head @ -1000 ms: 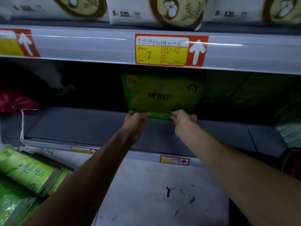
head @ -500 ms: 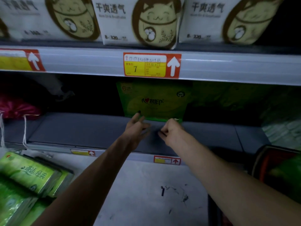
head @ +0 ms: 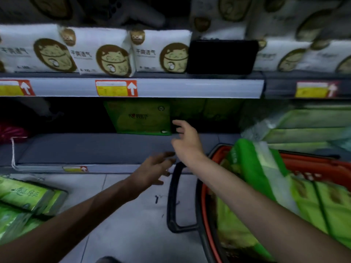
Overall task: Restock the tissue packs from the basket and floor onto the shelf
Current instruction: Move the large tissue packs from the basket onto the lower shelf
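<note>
A green tissue pack (head: 140, 118) stands upright at the back of the grey lower shelf (head: 91, 149). My right hand (head: 187, 141) hovers open just right of that pack, fingers spread, holding nothing. Lower and closer, my left hand (head: 155, 169) is open in front of the shelf edge, also empty. A red basket (head: 311, 164) with a black handle (head: 172, 202) sits at the right, filled with green tissue packs (head: 266, 179). More green packs (head: 24, 196) lie on the floor at the lower left.
White tissue packs with a cat print (head: 106, 54) line the upper shelf, with a dark gap (head: 222, 56) among them. Price tags (head: 115, 88) run along the shelf rail. A pink bag (head: 11, 130) sits at the far left of the lower shelf. More green packs (head: 307, 128) are stacked at right.
Both hands have let go of the green pack, which now stands on the shelf, and pulled back and to the right. The view has swung right, showing the basket.
</note>
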Demonstrator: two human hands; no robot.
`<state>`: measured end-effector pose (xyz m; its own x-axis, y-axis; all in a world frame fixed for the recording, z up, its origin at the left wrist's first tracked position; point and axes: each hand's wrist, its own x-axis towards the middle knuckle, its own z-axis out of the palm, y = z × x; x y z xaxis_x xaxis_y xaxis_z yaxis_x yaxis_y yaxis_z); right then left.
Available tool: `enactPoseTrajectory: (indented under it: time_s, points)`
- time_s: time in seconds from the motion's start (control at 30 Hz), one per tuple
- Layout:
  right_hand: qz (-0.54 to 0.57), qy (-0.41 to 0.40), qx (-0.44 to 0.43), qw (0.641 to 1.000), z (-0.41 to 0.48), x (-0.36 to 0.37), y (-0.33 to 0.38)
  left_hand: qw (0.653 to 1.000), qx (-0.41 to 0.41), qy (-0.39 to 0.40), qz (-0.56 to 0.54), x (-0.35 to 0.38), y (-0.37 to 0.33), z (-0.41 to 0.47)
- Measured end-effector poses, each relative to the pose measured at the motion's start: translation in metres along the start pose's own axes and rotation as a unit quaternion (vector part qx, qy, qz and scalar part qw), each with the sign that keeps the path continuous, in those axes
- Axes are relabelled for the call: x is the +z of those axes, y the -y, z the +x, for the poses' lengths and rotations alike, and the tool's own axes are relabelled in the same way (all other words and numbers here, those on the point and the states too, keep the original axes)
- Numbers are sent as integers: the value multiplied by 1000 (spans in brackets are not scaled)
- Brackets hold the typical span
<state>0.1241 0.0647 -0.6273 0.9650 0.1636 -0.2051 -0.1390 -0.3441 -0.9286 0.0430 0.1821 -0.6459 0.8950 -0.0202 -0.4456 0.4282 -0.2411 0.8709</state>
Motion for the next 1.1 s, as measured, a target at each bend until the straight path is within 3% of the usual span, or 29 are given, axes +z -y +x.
enactPoseTrajectory:
  time_s: [0.07,0.17,0.33,0.6,0.77,0.87,0.97,1.1]
  points:
    - [-24,-1,-13,1000,-4,-25,-10,998,11,28,47,34,3,-14]
    - [-62,-26,-6,998,-5,-53,-26,984,43,-17,173,74,20,-11]
    - [-92,14,-31,995,-17,-74,-25,920,95,-100,366,105,28,17]
    - [-73,49,-184,979,-66,-154,0,909,162,-75,377,107,7,68]
    - [-47,15,-213,976,-113,-236,-10,909,123,-47,395,98,-14,56]
    - [-8,-29,-204,979,-129,-277,-28,896,139,-58,417,107,-46,32]
    - [-28,-50,-154,986,-130,-308,-55,934,227,-56,270,135,-81,7]
    - [-95,-34,-44,994,-121,-326,-99,899,375,-51,221,174,-101,-9]
